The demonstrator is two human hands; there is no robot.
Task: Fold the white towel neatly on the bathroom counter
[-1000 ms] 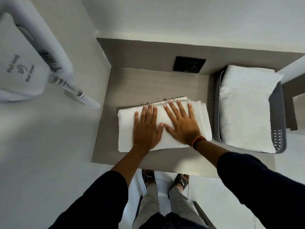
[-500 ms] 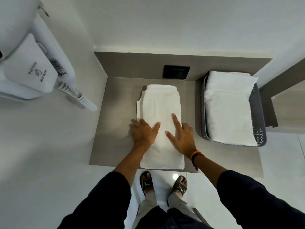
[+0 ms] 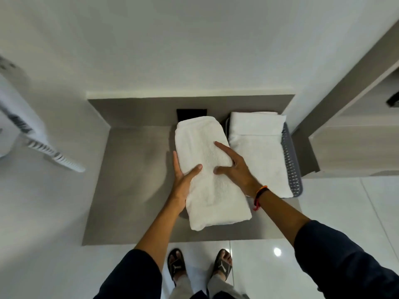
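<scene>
The folded white towel (image 3: 207,169) is a long thick bundle, running from the back wall toward the counter's front edge, held above the grey bathroom counter (image 3: 133,186). My left hand (image 3: 183,178) grips its left side, fingers under it and thumb on top. My right hand (image 3: 235,167) grips the right side, forefinger stretched along the top and thumb pressed on the cloth. A red thread band circles my right wrist.
A grey perforated basket (image 3: 291,165) with another folded white towel (image 3: 257,152) stands right beside the held towel. A black wall socket (image 3: 190,114) sits behind. A wall-mounted hair dryer (image 3: 32,143) hangs at left. My sandalled feet (image 3: 200,266) stand on glossy floor tiles.
The towel was turned from lying crosswise to lengthwise, then shifted right toward the basket. My hands went from pressing flat on top to gripping its two sides.
</scene>
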